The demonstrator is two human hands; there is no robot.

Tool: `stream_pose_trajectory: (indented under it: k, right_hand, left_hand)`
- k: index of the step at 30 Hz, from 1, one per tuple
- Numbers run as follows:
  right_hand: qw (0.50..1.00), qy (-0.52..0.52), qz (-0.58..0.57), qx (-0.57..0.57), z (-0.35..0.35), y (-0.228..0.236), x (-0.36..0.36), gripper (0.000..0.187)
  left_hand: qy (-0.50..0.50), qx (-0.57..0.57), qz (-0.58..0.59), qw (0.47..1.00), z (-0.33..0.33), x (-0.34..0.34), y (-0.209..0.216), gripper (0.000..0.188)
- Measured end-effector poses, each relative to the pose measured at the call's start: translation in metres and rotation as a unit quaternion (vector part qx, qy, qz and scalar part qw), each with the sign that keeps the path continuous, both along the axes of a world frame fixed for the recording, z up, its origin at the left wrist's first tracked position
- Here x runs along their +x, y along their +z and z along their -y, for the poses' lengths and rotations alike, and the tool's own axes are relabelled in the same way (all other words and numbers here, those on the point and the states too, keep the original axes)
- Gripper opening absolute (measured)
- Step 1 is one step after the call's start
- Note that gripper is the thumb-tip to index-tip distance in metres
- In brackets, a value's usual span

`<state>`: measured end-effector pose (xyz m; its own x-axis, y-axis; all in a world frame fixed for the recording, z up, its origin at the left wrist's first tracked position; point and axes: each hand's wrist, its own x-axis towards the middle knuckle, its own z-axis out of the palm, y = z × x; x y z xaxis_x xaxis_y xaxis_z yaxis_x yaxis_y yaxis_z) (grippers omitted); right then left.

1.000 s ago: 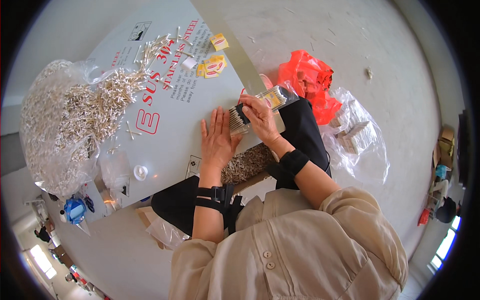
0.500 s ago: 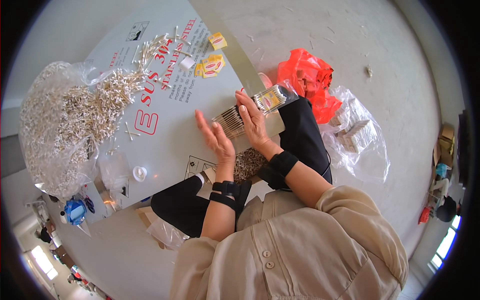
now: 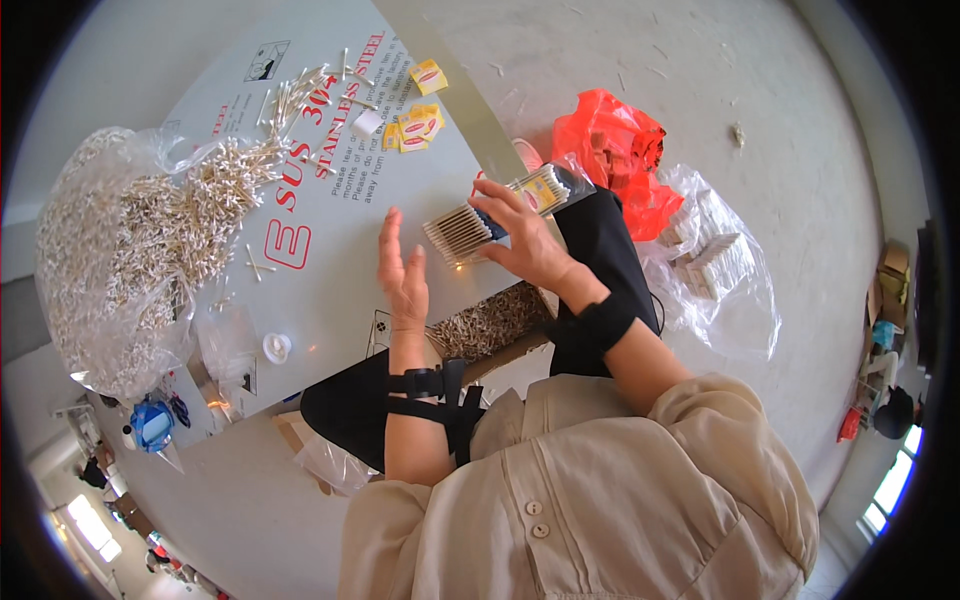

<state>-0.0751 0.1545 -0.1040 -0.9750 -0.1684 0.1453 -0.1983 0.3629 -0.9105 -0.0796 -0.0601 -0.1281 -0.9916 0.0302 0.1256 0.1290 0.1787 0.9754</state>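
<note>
Near the table's right edge lies a flat row of cotton swabs (image 3: 456,236), lined up side by side with a dark band across it. Just beyond it is a clear-wrapped swab pack (image 3: 543,190) with a yellow label. My right hand (image 3: 530,240) spans the row from above, thumb on the near side and fingers on the far side. Part of the row is hidden under it. My left hand (image 3: 403,280) is raised beside the row's left end, fingers stretched out and holding nothing.
A large clear bag (image 3: 85,200) spills loose swabs on the left. Yellow cards (image 3: 418,128) and a white cap (image 3: 366,124) lie farther off. An open carton (image 3: 490,322) of brownish bits sits by my lap. Red bag (image 3: 600,130) and clear bag (image 3: 755,270) rest right.
My left hand has moved left, away from the swabs, and turned more upright. My right hand has shifted from along the row's side to across it, spreading thumb and fingers.
</note>
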Motion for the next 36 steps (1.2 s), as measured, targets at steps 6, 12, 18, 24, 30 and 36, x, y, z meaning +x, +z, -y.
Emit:
stream_pose_trajectory:
  k: [6,12,18,24,30,36]
  right_hand:
    - [0.961,0.047,-0.09,0.259,-0.012,0.011,0.012,0.069]
    - [0.961,0.051,-0.109,0.249,-0.009,0.004,0.001,0.068]
    - [0.97,0.036,-0.072,0.231,-0.01,0.004,0.006,0.069]
    - [0.971,0.034,-0.086,0.219,-0.009,0.002,0.001,0.069]
    - [0.975,0.038,-0.102,0.193,-0.005,0.0,-0.002,0.064]
    - [0.993,-0.038,-0.001,0.114,-0.01,0.004,0.028,0.054]
  left_hand:
    - [-0.137,-0.444,-0.067,0.883,-0.028,0.009,0.02,0.081]
    - [-0.102,-0.492,-0.068,0.862,-0.038,0.019,0.017,0.091]
    - [-0.08,-0.475,-0.051,0.875,-0.025,0.044,0.014,0.093]
    - [-0.037,-0.457,-0.024,0.888,-0.03,0.042,0.015,0.093]
    - [-0.084,-0.498,-0.032,0.863,-0.042,0.03,0.011,0.094]
    - [0.01,-0.351,-0.026,0.936,-0.021,0.034,-0.001,0.092]
